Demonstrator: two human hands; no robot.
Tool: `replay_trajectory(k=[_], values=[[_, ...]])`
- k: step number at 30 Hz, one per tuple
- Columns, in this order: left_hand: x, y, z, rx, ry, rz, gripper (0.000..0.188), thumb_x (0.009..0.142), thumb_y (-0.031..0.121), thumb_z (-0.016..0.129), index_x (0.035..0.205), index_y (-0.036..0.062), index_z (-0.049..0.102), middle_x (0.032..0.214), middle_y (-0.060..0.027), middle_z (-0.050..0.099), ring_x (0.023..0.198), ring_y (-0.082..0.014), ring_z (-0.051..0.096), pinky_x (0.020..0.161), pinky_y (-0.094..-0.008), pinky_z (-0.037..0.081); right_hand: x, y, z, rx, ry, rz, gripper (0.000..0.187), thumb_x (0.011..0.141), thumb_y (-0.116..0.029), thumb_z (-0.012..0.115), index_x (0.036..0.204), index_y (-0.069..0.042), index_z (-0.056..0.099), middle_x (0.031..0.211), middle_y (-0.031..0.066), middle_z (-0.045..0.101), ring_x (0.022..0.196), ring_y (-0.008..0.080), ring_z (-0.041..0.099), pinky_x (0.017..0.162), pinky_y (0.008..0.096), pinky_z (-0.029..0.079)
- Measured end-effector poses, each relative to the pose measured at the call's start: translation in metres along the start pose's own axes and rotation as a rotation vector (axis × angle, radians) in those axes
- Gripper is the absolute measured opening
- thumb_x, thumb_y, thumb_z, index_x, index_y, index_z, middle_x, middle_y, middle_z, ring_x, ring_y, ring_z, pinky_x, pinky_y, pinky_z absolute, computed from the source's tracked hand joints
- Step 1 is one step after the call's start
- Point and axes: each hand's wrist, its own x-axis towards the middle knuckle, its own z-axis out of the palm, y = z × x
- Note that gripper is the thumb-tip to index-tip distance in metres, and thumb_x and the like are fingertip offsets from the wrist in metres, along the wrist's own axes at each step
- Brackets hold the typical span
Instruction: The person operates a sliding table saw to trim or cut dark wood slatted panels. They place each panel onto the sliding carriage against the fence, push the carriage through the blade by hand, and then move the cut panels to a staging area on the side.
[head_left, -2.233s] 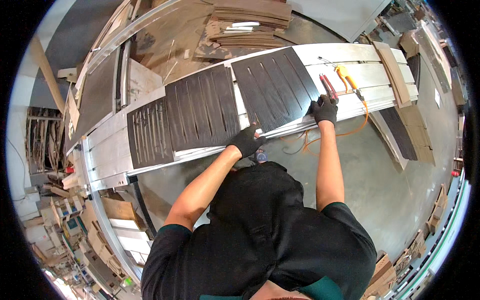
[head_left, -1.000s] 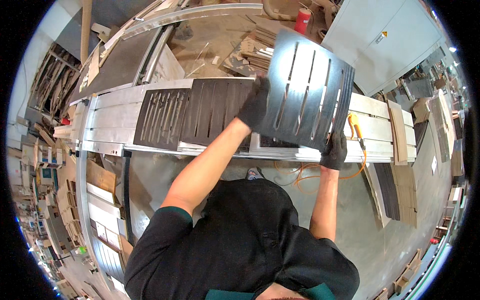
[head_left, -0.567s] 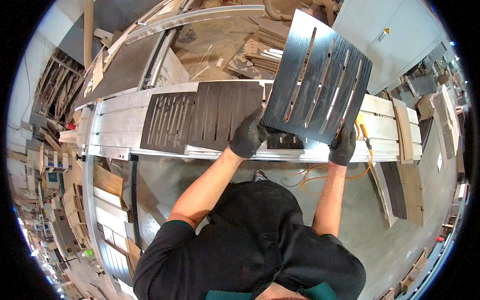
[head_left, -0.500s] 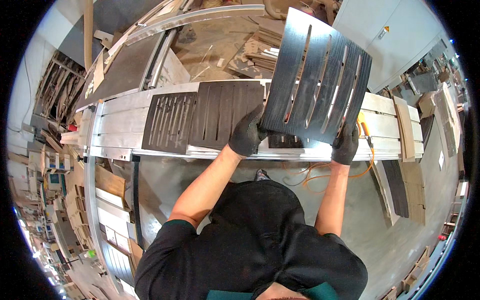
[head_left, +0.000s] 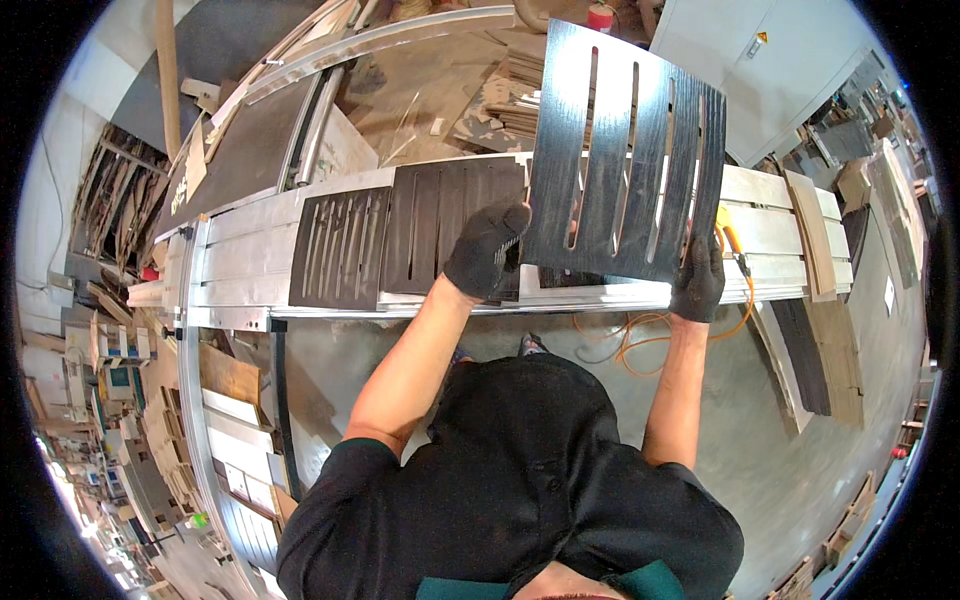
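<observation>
Right now we hold the dark slotted rectangular panel tilted up above the long pale metal workbench. Our gloved left hand and right hand clamp its lower corners, both equally near; its slots run away from us.

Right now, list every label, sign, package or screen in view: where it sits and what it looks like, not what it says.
Warning sticker: top right, on the pale grey cabinet door; small yellow diamond with a dark mark.
White label: far right, on a leaning board; small upright rectangle.
Cardboard stacks: behind the metal bench, top centre; flat brown sheets.
No screens visible.
</observation>
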Motion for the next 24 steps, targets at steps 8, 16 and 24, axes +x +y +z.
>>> replay_trajectory(k=[8, 16, 24], values=[[-0.019, -0.010, 0.006, -0.110, -0.005, 0.034, 0.043, 0.098, 0.016, 0.055, 0.138, 0.0006, 0.048, 0.130, -0.0127, 0.059, 0.119, -0.0226, 0.058, 0.104, -0.0345, 0.047, 0.008, 0.015, -0.022, 0.043, -0.034, 0.018, 0.036, 0.099, -0.013, 0.053, 0.132, 0.001, 0.052, 0.123, 0.0095, 0.064, 0.101, 0.0130, 0.064, 0.084, 0.0253, 0.053], [-0.030, -0.003, 0.001, 0.327, 0.093, 0.161, 0.056, 0.089, 0.013, 0.065, 0.140, -0.0010, 0.045, 0.122, -0.0126, 0.065, 0.105, -0.0194, 0.064, 0.093, -0.0313, 0.051, 0.006, 0.023, 0.008, 0.042, 0.012, 0.038, 0.025, 0.096, -0.017, 0.060, 0.117, -0.003, 0.060, 0.085, -0.0021, 0.062, 0.072, 0.0064, 0.056, 0.062, 0.0208, 0.044], [-0.078, -0.005, -0.054, -0.167, 0.169, 0.268, 0.056, 0.092, 0.008, 0.060, 0.143, 0.0020, 0.039, 0.143, -0.0133, 0.047, 0.122, -0.0206, 0.051, 0.101, -0.0341, 0.045, -0.029, 0.098, 0.064, -0.195, -0.195, 0.184, 0.025, 0.098, -0.017, 0.056, 0.120, -0.004, 0.055, 0.102, 0.0060, 0.061, 0.090, 0.0163, 0.058, 0.079, 0.0312, 0.049]])
